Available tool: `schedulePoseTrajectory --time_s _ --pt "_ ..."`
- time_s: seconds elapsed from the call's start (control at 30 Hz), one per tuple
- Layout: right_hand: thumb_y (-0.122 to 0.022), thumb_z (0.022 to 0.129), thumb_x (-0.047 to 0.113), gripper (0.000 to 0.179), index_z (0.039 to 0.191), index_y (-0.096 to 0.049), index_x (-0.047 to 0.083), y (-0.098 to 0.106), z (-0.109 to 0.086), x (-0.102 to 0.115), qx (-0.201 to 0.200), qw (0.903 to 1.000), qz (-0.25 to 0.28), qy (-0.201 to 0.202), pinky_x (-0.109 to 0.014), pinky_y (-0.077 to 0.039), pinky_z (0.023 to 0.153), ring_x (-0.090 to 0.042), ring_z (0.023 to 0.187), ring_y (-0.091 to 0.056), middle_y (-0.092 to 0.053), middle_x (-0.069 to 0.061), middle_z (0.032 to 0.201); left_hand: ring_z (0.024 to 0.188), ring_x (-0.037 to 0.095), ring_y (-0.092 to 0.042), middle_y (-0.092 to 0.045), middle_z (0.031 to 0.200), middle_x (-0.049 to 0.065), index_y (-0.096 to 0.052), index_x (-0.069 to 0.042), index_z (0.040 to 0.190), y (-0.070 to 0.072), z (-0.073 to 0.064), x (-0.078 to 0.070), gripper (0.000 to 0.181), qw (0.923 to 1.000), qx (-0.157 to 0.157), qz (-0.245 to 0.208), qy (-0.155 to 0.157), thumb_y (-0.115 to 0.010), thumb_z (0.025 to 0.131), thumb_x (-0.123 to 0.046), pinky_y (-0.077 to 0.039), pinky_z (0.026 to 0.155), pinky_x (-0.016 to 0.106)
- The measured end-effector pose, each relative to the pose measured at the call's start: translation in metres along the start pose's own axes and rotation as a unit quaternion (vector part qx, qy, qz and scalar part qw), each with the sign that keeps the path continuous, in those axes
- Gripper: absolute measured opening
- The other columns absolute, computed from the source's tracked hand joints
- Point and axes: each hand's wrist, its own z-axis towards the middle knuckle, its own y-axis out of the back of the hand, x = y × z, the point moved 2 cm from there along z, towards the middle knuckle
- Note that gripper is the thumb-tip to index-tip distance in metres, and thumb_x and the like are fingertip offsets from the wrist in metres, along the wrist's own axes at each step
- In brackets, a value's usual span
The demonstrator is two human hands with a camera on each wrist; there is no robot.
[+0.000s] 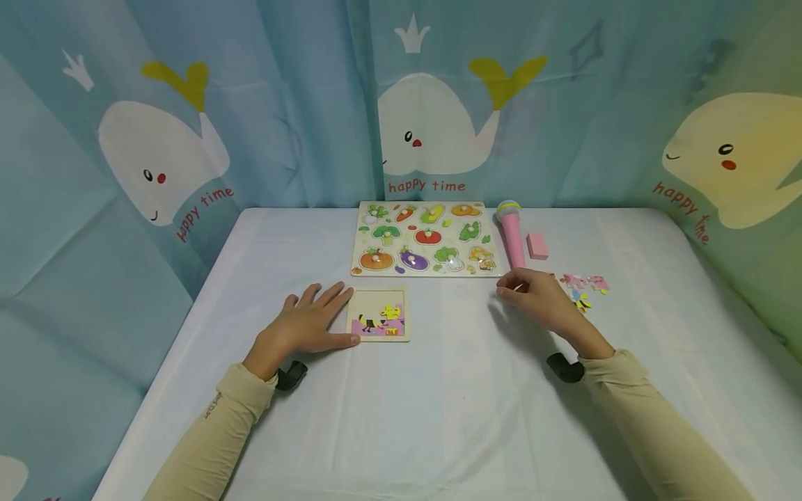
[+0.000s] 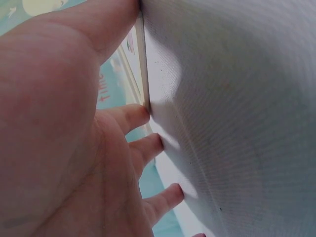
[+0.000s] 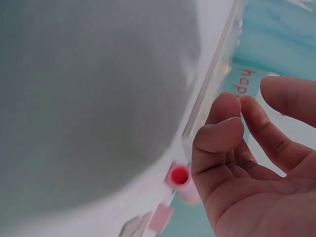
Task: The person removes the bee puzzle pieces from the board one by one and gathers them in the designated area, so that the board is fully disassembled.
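On the table, a small square wooden puzzle board [image 1: 377, 306] has a few pieces fitted along its bottom and right, showing a bee and a yellow figure on pink. My left hand [image 1: 310, 321] lies at the board's left side with fingers spread; thumb and index finger touch its edge. In the left wrist view, the left hand [image 2: 94, 133] meets the board's rim. Over the table right of the board hovers my right hand [image 1: 540, 298], fingers loosely bent, and nothing shows between them. The right hand [image 3: 252, 168] has its thumb apart from the fingers. Loose jigsaw pieces [image 1: 581, 300], partly hidden, lie beyond its wrist.
Behind the small board lies a larger vegetable peg puzzle [image 1: 429, 236]. A pink toy microphone [image 1: 512, 240] is beside its right edge, with a pink block [image 1: 537, 246] further right. A blue curtain [image 1: 301, 104] with whale prints hangs along the table's back edge.
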Motion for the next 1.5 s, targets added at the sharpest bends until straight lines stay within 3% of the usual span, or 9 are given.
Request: schedulePoseTrajectory --time_s 0.8,1.17,1.5 --pt "-0.073 0.1 0.01 0.008 0.103 -0.076 0.002 -0.058 0.031 0.057 0.066 0.993 0.03 0.094 -0.038 -0.05 0.076 -0.023 0.083 -0.062 -0.071 -0.007 0.094 0.159 0.047 -0.013 -0.017 0.178 0.013 -0.024 -0.014 0.173 -0.002 0.001 0.002 0.1 1.0 -0.001 -0.009 0.001 -0.067 0.098 -0.064 -0.018 0.118 0.073" --pt "-0.075 0.098 0.009 0.01 0.105 -0.076 0.002 -0.086 0.038 0.08 0.111 0.9829 0.038 0.141 -0.036 -0.051 0.074 -0.019 0.079 -0.062 -0.071 -0.004 0.094 0.159 0.046 -0.016 -0.019 0.178 0.011 -0.024 -0.015 0.173 0.001 0.002 0.001 0.099 0.9999 0.001 0.012 0.005 -0.065 0.099 -0.066 -0.021 0.117 0.072" --pt "-0.083 0.09 0.004 0.019 0.108 -0.077 0.0 -0.108 0.048 0.096 0.139 0.9723 0.009 0.188 -0.033 -0.05 0.076 -0.018 0.083 -0.06 -0.07 -0.005 0.097 0.159 0.046 -0.015 -0.018 0.178 0.011 -0.024 -0.015 0.173 0.002 0.001 -0.001 0.098 0.9999 0.007 0.012 0.007 -0.065 0.099 -0.065 -0.021 0.117 0.073"
